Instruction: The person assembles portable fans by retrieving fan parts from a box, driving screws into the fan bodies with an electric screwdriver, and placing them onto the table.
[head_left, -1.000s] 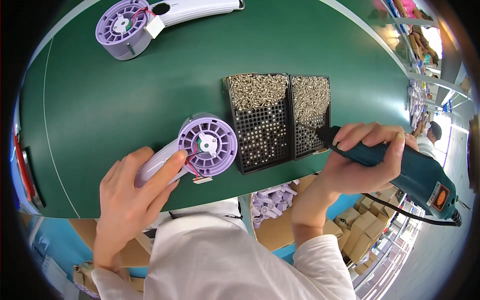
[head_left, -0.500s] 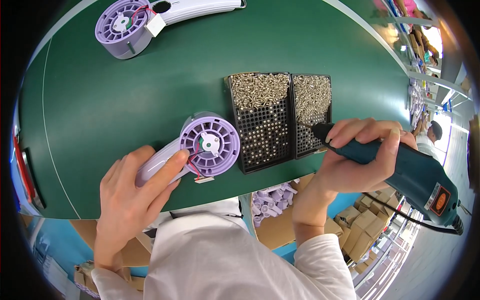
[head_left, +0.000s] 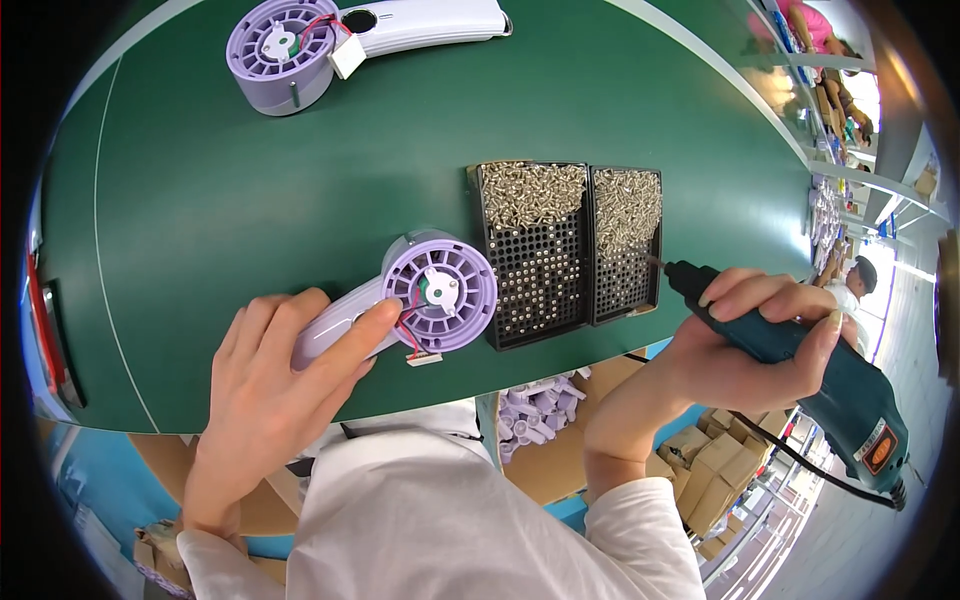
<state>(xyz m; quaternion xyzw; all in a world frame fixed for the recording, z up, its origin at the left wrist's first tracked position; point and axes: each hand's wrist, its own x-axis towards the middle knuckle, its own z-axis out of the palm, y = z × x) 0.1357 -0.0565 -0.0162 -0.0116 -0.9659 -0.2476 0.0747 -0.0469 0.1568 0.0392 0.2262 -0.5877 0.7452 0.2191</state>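
Note:
My left hand (head_left: 290, 370) grips the handle of a lilac and white handheld fan (head_left: 470, 290), which lies on the green table. Its round slotted head faces up, with a white hub, red and dark wires and a small white connector (head_left: 425, 359) hanging at the lower side. In my right hand (head_left: 755, 335) is a dark teal electric screwdriver (head_left: 850, 400), its black nose and thin bit pointing left. The bit's tip is by the right edge of the smaller of two black screw trays (head_left: 540, 335). Loose silvery screws (head_left: 530, 190) heap at their far ends; others stand in the holes.
A second handheld fan (head_left: 430, 28) lies at the far left of the green table (head_left: 250, 190). Below the front edge, a cardboard box holds lilac plastic parts (head_left: 535, 415). More cartons (head_left: 715, 460) stand lower right. A black cord trails from the screwdriver. Another person sits far right.
The screwdriver has drawn back to the right, its tip leaving the screws of the smaller tray for that tray's edge. Fans and trays sit slightly farther right in the picture.

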